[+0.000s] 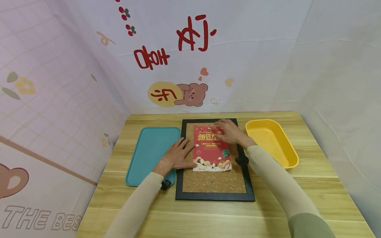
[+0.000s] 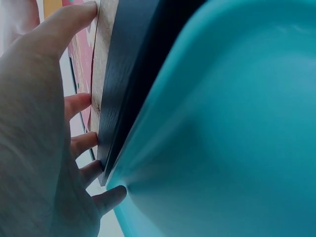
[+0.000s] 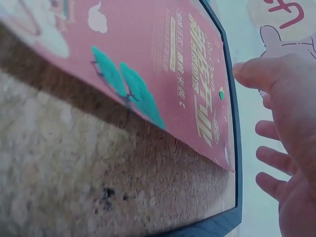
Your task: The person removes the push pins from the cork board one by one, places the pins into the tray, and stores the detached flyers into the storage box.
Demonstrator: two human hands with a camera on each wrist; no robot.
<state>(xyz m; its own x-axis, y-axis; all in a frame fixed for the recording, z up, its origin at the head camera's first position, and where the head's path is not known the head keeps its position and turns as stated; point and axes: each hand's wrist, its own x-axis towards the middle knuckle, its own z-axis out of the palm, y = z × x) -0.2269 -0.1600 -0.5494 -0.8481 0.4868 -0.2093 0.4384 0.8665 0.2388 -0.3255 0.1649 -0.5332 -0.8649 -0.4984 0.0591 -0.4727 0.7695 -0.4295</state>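
A red poster [image 1: 209, 152] with gold lettering lies on a black-framed cork board [image 1: 214, 184]. Along the poster's left side, my left hand [image 1: 176, 155] is spread, its thumb at the lower left edge. In the left wrist view the thumb and index fingertips touch the poster's border, while the other fingers of that hand [image 2: 39, 128] reach over the frame. My right hand [image 1: 230, 132] hovers over the upper right part of the poster, fingers loosely bent and holding nothing. The right wrist view shows the poster's right edge [image 3: 148, 116] lifting slightly from the cork, casting a shadow.
Left of the board is a blue tray [image 1: 153, 152], partly under my left forearm. A yellow bin [image 1: 274, 142] stands to the right, beside my right forearm. Both rest on a wooden table [image 1: 220, 218] that meets a white printed cloth [image 1: 256, 79] at the back.
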